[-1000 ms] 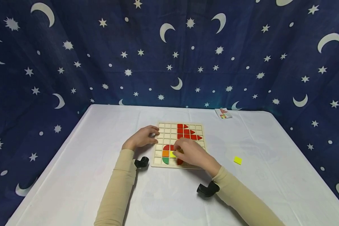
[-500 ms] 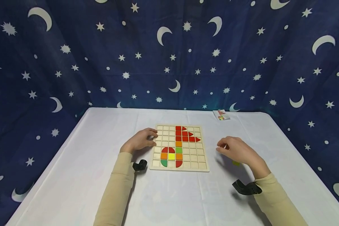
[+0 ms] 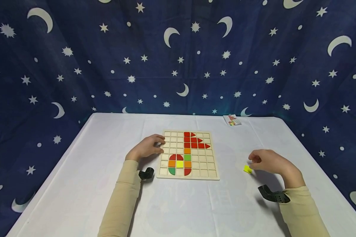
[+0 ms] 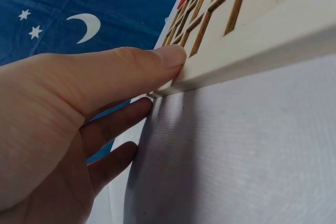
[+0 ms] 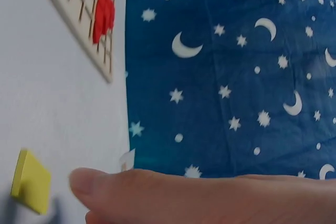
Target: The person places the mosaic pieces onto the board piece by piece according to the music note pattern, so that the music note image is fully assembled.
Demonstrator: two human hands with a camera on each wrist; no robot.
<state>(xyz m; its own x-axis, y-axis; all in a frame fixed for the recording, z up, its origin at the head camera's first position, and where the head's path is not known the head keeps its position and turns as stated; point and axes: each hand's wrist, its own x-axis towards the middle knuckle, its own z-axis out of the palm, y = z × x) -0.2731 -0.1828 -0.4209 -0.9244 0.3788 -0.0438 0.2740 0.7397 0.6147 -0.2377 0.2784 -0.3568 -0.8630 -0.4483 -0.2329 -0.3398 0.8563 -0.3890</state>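
Note:
A wooden grid board (image 3: 203,166) lies on the table, with red squares and triangles (image 3: 198,145) in its upper part. Lower down sit orange and light green squares, a yellow square (image 3: 180,164), and red and dark green quarter-round tiles. My left hand (image 3: 145,148) is at the board's left side; in the left wrist view its thumb (image 4: 169,59) touches the edge, fingers loosely extended. To the right, my right hand (image 3: 271,161) hovers beside a loose yellow square tile (image 3: 247,169). A gap shows between thumb and tile (image 5: 32,182) in the right wrist view; nothing is held.
A small printed card (image 3: 232,120) with a coloured pattern lies near the far edge of the white-covered table (image 3: 178,210). Dark blue curtain cloth (image 3: 154,49) with moons and stars hangs behind and at both sides. Black camera mounts sit at both wrists.
My right hand has left the board and moved right to the loose yellow tile. An orange and a light green square and more of the board are now uncovered. The left hand stays put.

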